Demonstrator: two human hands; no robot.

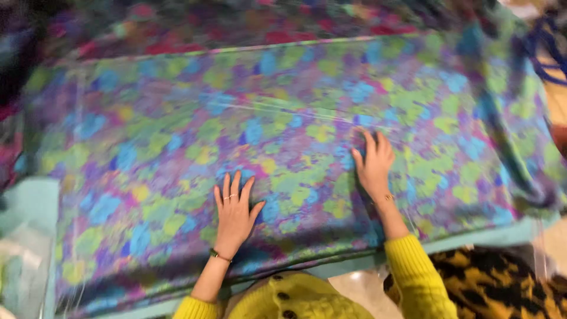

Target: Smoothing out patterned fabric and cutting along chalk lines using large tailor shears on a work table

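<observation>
Hands flat on patterned cloth over teal table: left hand near, right hand farther right; both grips open, holding nothing.

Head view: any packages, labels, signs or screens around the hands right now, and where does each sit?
None that can be made out; the picture is blurred.
Left hand: lies flat, fingers spread, on the patterned fabric.
Right hand: flat on the same fabric, further up.
Patterned fabric: wide sheet of blue, green, purple and pink blotches over a teal table.
</observation>
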